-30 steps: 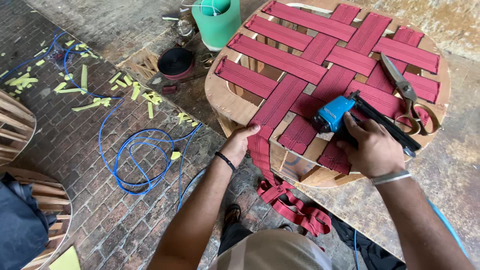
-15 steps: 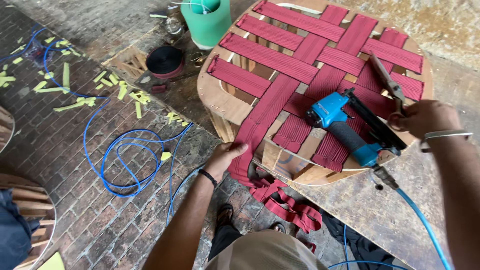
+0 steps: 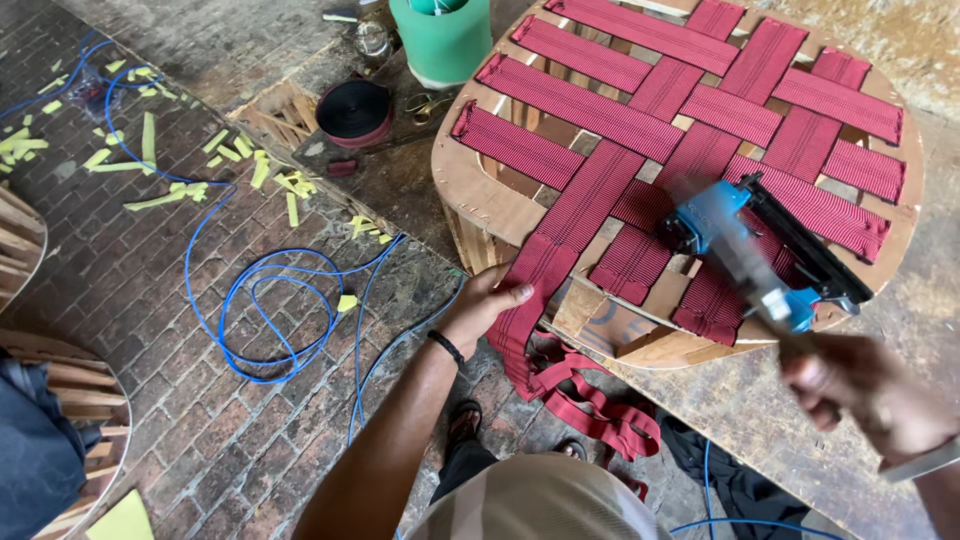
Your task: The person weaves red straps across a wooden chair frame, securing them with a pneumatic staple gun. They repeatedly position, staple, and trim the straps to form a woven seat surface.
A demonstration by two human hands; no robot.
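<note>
A round wooden seat frame [image 3: 480,205] lies on the floor, woven over with red webbing straps [image 3: 600,190]. My left hand [image 3: 485,305] grips one strap where it hangs over the frame's near edge; the loose webbing [image 3: 590,400] trails in a heap on the floor below. A blue and black staple gun [image 3: 800,250] rests on the webbing at the right. My right hand [image 3: 870,400], blurred, is closed on a grey blurred tool that looks like scissors [image 3: 745,270], just off the frame's near right edge and reaching over the gun.
A blue air hose [image 3: 270,300] coils on the brick floor at left among yellow foam scraps [image 3: 150,140]. A green bucket [image 3: 440,40] and a roll of black webbing [image 3: 355,110] sit beyond the frame. Another wooden frame [image 3: 80,400] stands at lower left.
My right hand let go of the staple gun, reached to the scissors on the frame's right side, and has come back toward me. My left hand has closed on the hanging strap.
</note>
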